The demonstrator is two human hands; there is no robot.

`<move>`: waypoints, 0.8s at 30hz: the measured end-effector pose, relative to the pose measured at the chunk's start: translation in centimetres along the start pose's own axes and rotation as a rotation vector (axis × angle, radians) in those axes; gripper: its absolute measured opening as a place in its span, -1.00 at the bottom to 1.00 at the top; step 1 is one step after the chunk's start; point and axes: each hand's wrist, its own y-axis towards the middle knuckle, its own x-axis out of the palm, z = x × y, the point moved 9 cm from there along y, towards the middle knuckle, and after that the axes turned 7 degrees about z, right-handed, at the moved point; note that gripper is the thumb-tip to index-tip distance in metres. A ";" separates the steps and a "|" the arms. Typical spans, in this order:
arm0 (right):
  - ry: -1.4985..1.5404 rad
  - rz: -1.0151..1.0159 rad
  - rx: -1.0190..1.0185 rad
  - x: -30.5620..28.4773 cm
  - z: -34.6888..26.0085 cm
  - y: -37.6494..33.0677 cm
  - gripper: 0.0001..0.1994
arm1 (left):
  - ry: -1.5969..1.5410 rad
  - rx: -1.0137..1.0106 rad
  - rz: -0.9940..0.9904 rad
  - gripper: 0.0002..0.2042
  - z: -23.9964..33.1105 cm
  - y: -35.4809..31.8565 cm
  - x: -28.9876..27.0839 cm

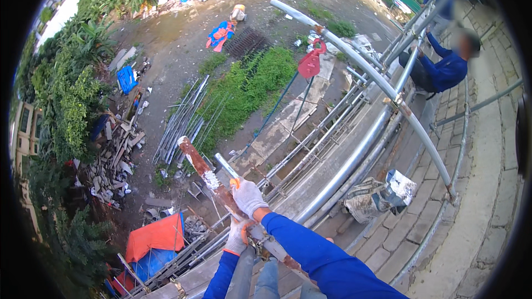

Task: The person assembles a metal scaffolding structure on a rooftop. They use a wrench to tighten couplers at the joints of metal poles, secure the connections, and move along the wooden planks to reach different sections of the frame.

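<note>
My right hand (247, 195), in a pale work glove, is closed on a short silver metal pipe (224, 164) whose end sticks out past the fingers. Below it, my gloved left hand (237, 237) grips a rusty brown beam (198, 161) with white patches, which slants up and away to the left. Part of the left fingers is hidden by the beam. My blue right sleeve crosses over the beam's lower part. Close to both hands, a scaffold joint (259, 236) is partly covered. My legs (267, 277) show at the lower edge.
A red pulley block (312, 61) hangs with ropes from a scaffold pipe (354, 52). Guard pipes (354, 158) curve along the block wall (410, 221). A crumpled sack (368, 199) lies on the ledge. Another person (449, 69) sits at right. Far below lie pipes (185, 119) and an orange tarp (152, 238).
</note>
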 end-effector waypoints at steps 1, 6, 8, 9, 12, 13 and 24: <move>0.004 -0.010 0.005 0.7 0.3 0.2 -0.69 | -0.022 -0.038 0.004 -0.36 -0.5 -0.2 -0.3; -0.012 -0.045 0.061 4.6 3.8 1.2 -0.66 | -0.007 -0.133 -0.011 -0.37 0.2 -1.0 0.3; -0.018 -0.120 0.092 6.0 5.3 1.3 -0.64 | 0.008 -0.093 -0.012 -0.36 2.2 -2.2 1.8; -0.030 -0.165 0.113 6.5 5.5 1.1 -0.63 | 0.079 -0.074 -0.022 -0.30 2.2 -1.9 1.5; -0.050 -0.270 0.211 7.6 5.0 0.7 -0.60 | 0.064 0.106 0.002 -0.06 3.5 -2.0 1.1; -0.053 -0.208 0.236 7.5 6.5 1.1 -0.60 | 0.195 0.086 -0.002 0.07 3.8 -2.1 1.8; -0.306 -0.589 0.224 13.2 11.5 -1.0 -0.59 | 0.372 0.108 0.077 -0.01 3.5 -2.0 0.8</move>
